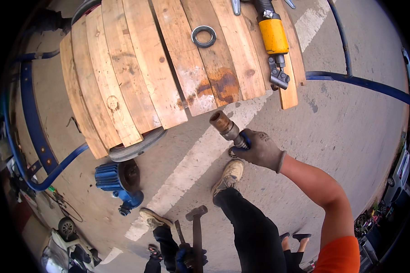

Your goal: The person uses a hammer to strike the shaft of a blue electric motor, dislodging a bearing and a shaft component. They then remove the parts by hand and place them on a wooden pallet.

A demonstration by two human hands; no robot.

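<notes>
My right hand (259, 148), in a grey glove with blue on the fingers, is closed round the ribbed stem of a metal part (227, 127). The part has a rusty, hollow cylindrical end and is held tilted in front of the boards. Low in the picture, my left hand (185, 258) wears a dark blue glove and is closed on a hammer (197, 230) and a chisel-like flat metal tool (180, 231). Both tools point upward, side by side. A dark ring with a metallic rim (203, 36) lies on the wooden boards (137, 68).
A yellow cylindrical tool with a jointed metal end (274, 38) lies at the boards' right. Wheels (137, 148) show beneath them. A finned blue motor (118, 181) stands on the ground. Blue rails (359, 81) flank the boards. Another person's feet (300, 237) are at lower right.
</notes>
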